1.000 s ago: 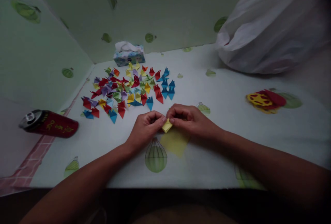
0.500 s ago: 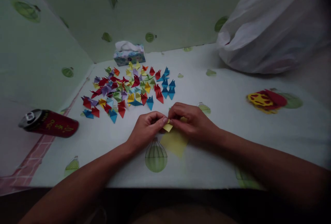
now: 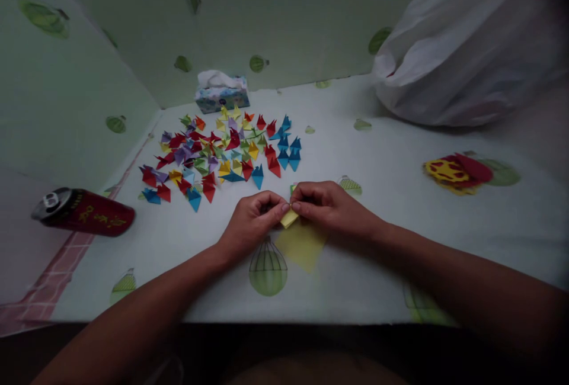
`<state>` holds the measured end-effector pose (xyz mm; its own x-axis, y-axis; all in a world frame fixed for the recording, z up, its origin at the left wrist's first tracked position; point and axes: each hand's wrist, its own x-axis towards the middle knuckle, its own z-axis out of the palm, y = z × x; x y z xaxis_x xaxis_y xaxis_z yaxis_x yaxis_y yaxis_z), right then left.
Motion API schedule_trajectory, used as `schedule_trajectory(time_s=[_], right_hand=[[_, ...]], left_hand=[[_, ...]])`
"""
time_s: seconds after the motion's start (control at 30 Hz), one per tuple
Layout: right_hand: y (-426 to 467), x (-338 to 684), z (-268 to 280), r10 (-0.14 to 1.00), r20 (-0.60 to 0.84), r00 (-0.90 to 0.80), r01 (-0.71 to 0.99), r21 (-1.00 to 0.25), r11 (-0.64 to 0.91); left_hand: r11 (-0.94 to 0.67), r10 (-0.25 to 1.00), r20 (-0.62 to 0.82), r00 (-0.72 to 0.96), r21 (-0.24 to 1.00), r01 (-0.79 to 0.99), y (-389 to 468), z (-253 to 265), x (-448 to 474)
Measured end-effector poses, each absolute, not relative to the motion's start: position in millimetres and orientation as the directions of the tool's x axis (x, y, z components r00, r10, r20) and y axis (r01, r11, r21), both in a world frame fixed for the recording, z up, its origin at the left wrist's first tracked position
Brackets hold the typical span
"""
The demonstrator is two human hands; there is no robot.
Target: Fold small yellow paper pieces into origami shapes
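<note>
A small piece of folded yellow paper (image 3: 288, 219) is pinched between my two hands at the middle of the table. My left hand (image 3: 258, 216) grips its left side with thumb and forefinger. On the right side, my right hand (image 3: 326, 207) presses it between thumb and fingertips, and the two thumbs nearly meet. Under the hands lies a flat yellow paper sheet (image 3: 306, 249), partly covered by the right hand. Beyond them spreads a cluster of folded paper cranes (image 3: 208, 183) in red, blue, yellow, green and purple.
A red drink can (image 3: 98, 213) stands at the left. A tissue box (image 3: 222, 95) sits at the back against the wall. At the right are a red and yellow cut-out item (image 3: 457, 172) and a large white plastic bag (image 3: 462, 53). The table's front edge (image 3: 311, 322) runs below my forearms.
My right hand has shifted slightly and its fingers have curled in closer. The folded yellow paper has turned and shows a narrower, longer shape.
</note>
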<state>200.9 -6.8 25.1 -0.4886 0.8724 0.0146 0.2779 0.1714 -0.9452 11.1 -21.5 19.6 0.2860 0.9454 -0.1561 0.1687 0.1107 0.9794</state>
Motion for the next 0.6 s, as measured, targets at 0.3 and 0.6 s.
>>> schedule_trajectory(time_s=[0.3,0.6], right_hand=[[-4.8,202.0,22.2,0.851,-0.045,-0.523,0.233,-0.968,0.092],[-3.8,202.2,20.8,0.853,-0.040,-0.520,0.230,-0.969,0.094]], left_hand=[[0.118,0.931,-0.164,0.327,0.981,0.155,-20.6,20.3,10.5],[0.125,0.933,-0.155,0.324,0.986,0.112,-18.6,15.6,7.7]])
